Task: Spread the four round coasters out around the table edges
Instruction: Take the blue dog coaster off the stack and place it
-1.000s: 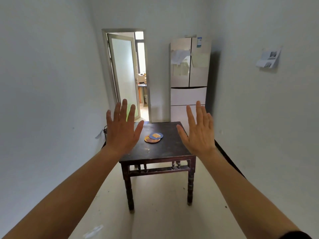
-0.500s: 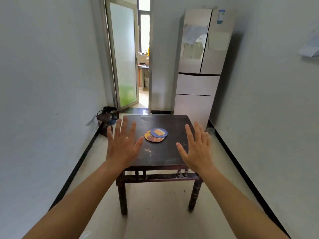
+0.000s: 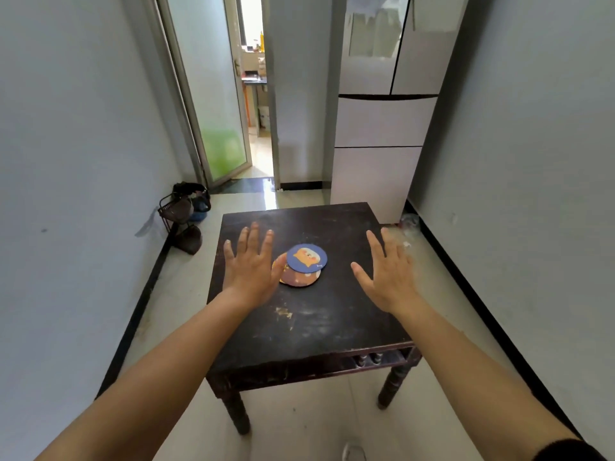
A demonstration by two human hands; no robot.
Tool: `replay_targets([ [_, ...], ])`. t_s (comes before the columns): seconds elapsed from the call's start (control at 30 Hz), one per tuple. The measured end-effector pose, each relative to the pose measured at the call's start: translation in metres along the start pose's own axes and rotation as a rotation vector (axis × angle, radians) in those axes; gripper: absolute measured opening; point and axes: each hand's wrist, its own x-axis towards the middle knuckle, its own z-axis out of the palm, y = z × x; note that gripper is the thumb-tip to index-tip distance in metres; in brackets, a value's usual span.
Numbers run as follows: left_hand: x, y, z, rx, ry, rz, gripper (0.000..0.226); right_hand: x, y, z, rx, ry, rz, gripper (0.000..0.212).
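Observation:
Round coasters lie in an overlapping pile near the middle of a dark wooden table (image 3: 332, 321). The top one is a blue coaster (image 3: 306, 257) with an orange cartoon animal. A brownish coaster (image 3: 299, 278) pokes out beneath it, and an orange edge shows at the left. How many lie in the pile I cannot tell. My left hand (image 3: 250, 264) hovers open just left of the pile, thumb overlapping its left edge. My right hand (image 3: 387, 272) hovers open to the right of the pile, apart from it.
A white fridge (image 3: 382, 121) stands behind the table's far right corner. A glass door (image 3: 213, 94) is open at the back left. A dark wire rack with bags (image 3: 184, 217) sits by the left wall. White walls run close along both sides.
The view has come closer to the table and tilted down. Both hands have lowered from raised in the air to hovering over the tabletop on either side of the coaster pile.

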Motion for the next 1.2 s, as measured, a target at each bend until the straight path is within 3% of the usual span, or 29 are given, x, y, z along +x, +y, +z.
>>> replay_targets([
  [0.2, 0.095, -0.006, 0.099, -0.037, -0.209, -0.106, 0.069, 0.108, 0.027, 0.098, 0.062, -0.196, -0.02, 0.075],
  [0.47, 0.21, -0.003, 0.222, -0.293, -0.554, -0.54, 0.07, 0.255, 0.042, 0.23, 0.181, -0.528, -0.092, 0.074],
  [0.7, 0.245, 0.007, 0.289, -0.737, -0.721, -0.964, 0.05, 0.305, 0.036, 0.316, 0.383, -0.816, -0.012, 0.076],
  [0.83, 0.246, 0.01, 0.315, -0.887, -0.661, -1.166, 0.023, 0.31, 0.025, 0.349, 0.503, -0.868, 0.122, 0.076],
  [0.97, 0.246, 0.012, 0.324, -1.027, -0.585, -1.235, 0.017, 0.307, 0.019, 0.365, 0.498, -0.842, 0.325, 0.075],
  [1.03, 0.244, 0.011, 0.322, -1.05, -0.578, -1.224, 0.012, 0.305, 0.02, 0.364, 0.551, -0.824, 0.423, 0.064],
  [1.2, 0.234, 0.009, 0.303, -1.074, -0.709, -1.19, 0.035, 0.304, 0.015, 0.332, 0.538, -0.847, 0.324, 0.032],
])
